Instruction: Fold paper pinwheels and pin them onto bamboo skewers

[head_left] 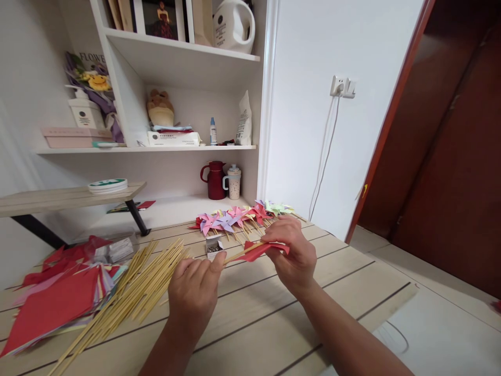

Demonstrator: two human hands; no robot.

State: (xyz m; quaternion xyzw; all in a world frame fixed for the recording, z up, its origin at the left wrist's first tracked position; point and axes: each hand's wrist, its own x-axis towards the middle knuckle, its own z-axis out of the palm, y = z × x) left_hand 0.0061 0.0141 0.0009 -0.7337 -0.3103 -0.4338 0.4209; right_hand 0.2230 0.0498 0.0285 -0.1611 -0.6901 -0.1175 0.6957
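Pinching the bamboo stick (239,254) in the left hand (194,292), the right hand (294,256) grips the red paper pinwheel (263,250), best kept square on its tip.

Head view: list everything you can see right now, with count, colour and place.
red paper pinwheel: one, red, on the stick end, at the right hand
bamboo stick: one, tan, held between both hands
finished pinwheels: a row, pink, purple, red, green, far table edge
loose sticks: a pile, tan, table left
paper sheets: a stack, mostly red, far left
small box: one, white, behind the stick
jug: one, dark red, low shelf
left hand: pinches the stick
right hand: grips the pinwheel
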